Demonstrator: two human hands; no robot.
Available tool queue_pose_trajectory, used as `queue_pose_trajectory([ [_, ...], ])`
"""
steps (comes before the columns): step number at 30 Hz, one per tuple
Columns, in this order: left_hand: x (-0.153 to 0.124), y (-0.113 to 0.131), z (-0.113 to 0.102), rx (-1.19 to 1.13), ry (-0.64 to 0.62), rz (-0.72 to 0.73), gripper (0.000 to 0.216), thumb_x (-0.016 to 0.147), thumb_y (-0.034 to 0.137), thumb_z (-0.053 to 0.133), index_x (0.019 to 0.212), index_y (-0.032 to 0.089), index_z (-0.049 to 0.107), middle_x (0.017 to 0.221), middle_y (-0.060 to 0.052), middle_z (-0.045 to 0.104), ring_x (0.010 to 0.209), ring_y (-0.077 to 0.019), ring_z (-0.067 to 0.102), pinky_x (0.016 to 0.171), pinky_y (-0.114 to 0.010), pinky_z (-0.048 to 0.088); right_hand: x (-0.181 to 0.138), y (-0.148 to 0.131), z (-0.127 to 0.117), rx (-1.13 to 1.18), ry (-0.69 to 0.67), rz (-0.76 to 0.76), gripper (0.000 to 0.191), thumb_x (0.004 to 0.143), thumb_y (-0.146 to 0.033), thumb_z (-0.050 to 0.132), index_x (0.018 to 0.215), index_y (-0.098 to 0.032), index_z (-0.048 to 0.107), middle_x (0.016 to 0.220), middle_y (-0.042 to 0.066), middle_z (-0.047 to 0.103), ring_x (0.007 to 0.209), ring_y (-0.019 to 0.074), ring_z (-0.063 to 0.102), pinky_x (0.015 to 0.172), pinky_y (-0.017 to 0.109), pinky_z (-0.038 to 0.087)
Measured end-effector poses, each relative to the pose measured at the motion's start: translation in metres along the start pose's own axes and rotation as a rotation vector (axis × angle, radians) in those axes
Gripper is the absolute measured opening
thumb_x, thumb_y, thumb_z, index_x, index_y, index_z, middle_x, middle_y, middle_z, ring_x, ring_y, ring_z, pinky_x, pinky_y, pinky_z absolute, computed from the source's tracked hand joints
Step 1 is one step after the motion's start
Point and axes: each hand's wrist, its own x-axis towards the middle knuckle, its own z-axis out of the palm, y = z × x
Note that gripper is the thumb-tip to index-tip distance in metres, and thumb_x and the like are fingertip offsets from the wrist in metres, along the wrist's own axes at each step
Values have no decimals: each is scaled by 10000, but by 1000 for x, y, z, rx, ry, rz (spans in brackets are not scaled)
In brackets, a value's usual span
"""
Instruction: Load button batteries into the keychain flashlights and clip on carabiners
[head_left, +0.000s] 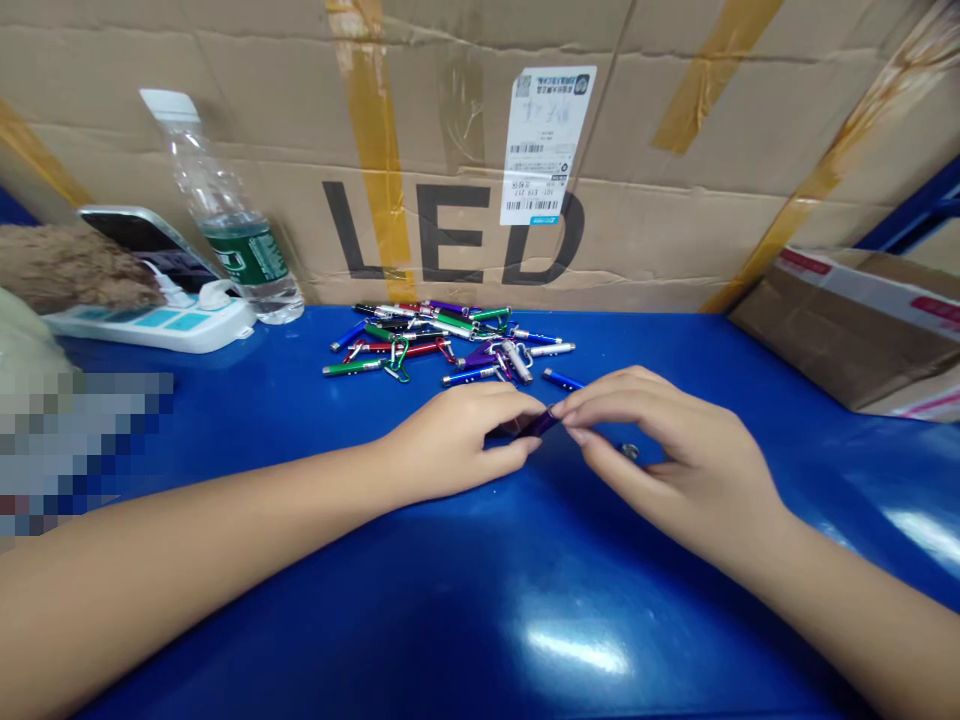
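Between thumb and fingers, my left hand [465, 440] grips a small dark purple keychain flashlight [541, 421]. My right hand [675, 440] pinches at the upper right end of that flashlight, where its fingertips hide what lies between them. A small round silvery piece [630, 452], too small to make out fully, shows on the table just behind my right thumb. Beyond my hands lies a loose pile of similar flashlights [420, 348] in green, red, blue, purple, black and silver, several with carabiner clips. One blue flashlight [562, 380] lies close to my right fingers.
The glossy blue table [420, 600] ends at a large cardboard box [262, 60] marked LED. At left stand a water bottle [251, 250] and a white power strip [187, 325], with a phone [146, 240] behind. A smaller carton [847, 330] sits at right.
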Motion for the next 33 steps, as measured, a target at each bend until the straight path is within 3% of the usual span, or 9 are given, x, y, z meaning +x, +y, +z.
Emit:
queue_pose_trajectory([
  [4,1,-3,-1,-59,99,-80,185,868,213,591,1039,173,647,928,-27,682,843,-144,623,780,-260,496,0,6,3,-72,48,114,129,873,-172,578,988,-208,626,969,71,676,895,188,644,758,320,537],
  [10,4,-6,-4,-218,315,-256,180,882,254,556,1018,159,627,947,-36,693,851,-156,641,721,-252,508,-3,17,24,-203,-389,4,358,932,-219,495,1277,-150,560,1309,129,594,1203,267,541,1014,472,447],
  [13,5,-5,-4,-217,313,-247,151,874,257,568,974,160,627,930,-30,690,832,-150,637,703,-244,504,-5,18,30,-210,-469,-26,321,953,-207,464,1241,-162,598,1268,101,629,1150,263,570,984,480,456],
  [20,3,-5,-3,-157,210,-172,147,861,235,600,987,168,635,963,-24,677,836,-135,630,742,-248,510,-3,21,20,-127,-420,22,138,892,-131,563,930,-174,688,940,72,694,876,205,635,832,396,511],
  [24,0,-5,-3,-89,148,-88,171,861,236,608,1017,170,634,940,-21,678,869,-142,627,801,-270,505,-4,22,16,-113,-415,110,67,843,-130,633,854,-187,668,905,61,695,864,199,640,810,370,520],
  [28,-1,-3,-2,-54,94,-16,172,870,229,597,1029,174,631,936,-23,677,883,-146,629,822,-280,500,-3,19,11,-97,-379,103,117,831,-85,617,805,-194,646,860,28,714,821,167,665,773,306,527],
  [31,0,-3,-2,-45,54,2,153,869,221,600,1010,176,635,918,-20,680,872,-145,628,808,-272,496,-1,14,5,-125,-271,89,102,833,-112,627,801,-204,655,809,-2,719,765,148,674,717,269,523],
  [33,0,-3,-2,-55,30,10,152,870,216,599,1011,173,634,913,-21,685,861,-143,629,801,-267,494,0,10,0,-178,-127,141,57,833,-165,648,841,-218,666,791,-13,717,722,146,674,660,262,521],
])
